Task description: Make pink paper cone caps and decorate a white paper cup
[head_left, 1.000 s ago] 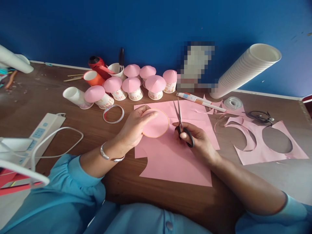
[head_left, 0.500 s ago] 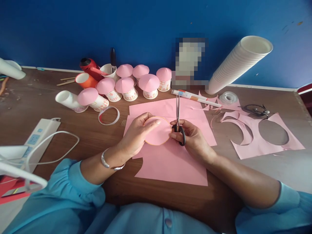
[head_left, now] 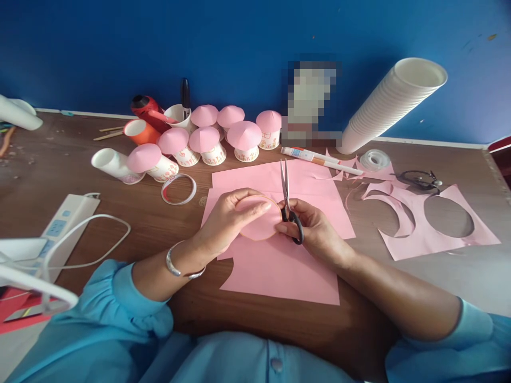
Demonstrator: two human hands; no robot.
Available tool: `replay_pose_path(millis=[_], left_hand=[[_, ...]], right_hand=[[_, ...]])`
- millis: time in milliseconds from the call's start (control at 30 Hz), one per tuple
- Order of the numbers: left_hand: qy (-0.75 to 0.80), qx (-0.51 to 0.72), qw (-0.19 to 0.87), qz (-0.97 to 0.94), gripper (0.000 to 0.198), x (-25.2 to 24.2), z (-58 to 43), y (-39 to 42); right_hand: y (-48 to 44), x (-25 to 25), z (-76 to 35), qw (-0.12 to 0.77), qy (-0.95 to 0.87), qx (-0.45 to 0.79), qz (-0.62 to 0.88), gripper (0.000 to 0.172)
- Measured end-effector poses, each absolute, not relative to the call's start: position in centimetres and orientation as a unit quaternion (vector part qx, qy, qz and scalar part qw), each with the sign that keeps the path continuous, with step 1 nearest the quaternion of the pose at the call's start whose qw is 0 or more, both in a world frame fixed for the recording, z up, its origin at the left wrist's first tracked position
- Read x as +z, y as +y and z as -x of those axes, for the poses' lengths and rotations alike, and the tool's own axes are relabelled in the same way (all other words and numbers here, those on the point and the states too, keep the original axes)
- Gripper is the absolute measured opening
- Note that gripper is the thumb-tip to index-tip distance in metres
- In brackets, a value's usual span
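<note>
My left hand [head_left: 235,213] grips a round pink paper disc [head_left: 259,223] with an orange-tinted rim, the thumb lying across its face. Black-handled scissors [head_left: 286,186] are in my right hand [head_left: 311,226], blades pointing up and slightly apart. The right fingertips reach the disc's right edge, close beside the scissor handles. Beneath both hands lie pink paper sheets [head_left: 279,271], one with a curved piece cut from its left side.
Cups with pink cone roofs [head_left: 244,135] stand at the back left. A tall stack of white cups [head_left: 387,106] leans at the back right. Pink offcuts [head_left: 419,234], a tape roll [head_left: 375,159] and a marker [head_left: 319,159] lie right; a power strip [head_left: 72,218] sits left.
The scissors have tilted left at the tips, and their blades look a little further apart. The disc has tipped and shifted slightly down in my left hand.
</note>
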State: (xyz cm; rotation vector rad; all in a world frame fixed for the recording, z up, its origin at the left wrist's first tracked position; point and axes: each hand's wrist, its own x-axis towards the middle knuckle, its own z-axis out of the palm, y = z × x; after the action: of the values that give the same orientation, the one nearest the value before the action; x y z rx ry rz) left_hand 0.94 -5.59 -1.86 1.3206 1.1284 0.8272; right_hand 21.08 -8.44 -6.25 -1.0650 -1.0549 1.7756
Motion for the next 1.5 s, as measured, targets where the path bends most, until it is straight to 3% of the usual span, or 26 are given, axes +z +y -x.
replay_pose_path(millis=[267,467,767,933,1267,1500], left_hand=[[0.492,0.357,0.575,-0.548,0.016,-1.8,0.1,-4.8],[0.445,0.347,0.600,-0.568,0.016,-1.8,0.7,-4.4],[0.445,0.323,0.607,-0.574,0.018,-1.4,0.5,-4.4],[0.449,0.311,0.615,-0.569,0.021,-1.2,0.5,-4.4],[0.442,0.293,0.609,-0.590,0.023,-1.4,0.9,-4.1],[0.438,0.293,0.602,-0.600,0.022,-1.2,0.9,-4.1]], right_hand=[[-7.4,-5.4,-23.2,0.342,-0.639,0.520,0.453,0.047],[-7.4,-5.4,-23.3,0.329,-0.718,0.456,0.410,0.041],[-7.5,-5.2,-23.2,0.323,-0.668,0.542,0.395,0.043],[-7.6,-5.1,-22.9,0.319,-0.628,0.575,0.417,0.054],[-7.6,-5.3,-22.9,0.313,-0.603,0.604,0.416,0.040],[-7.6,-5.1,-22.9,0.312,-0.601,0.607,0.416,0.042]])
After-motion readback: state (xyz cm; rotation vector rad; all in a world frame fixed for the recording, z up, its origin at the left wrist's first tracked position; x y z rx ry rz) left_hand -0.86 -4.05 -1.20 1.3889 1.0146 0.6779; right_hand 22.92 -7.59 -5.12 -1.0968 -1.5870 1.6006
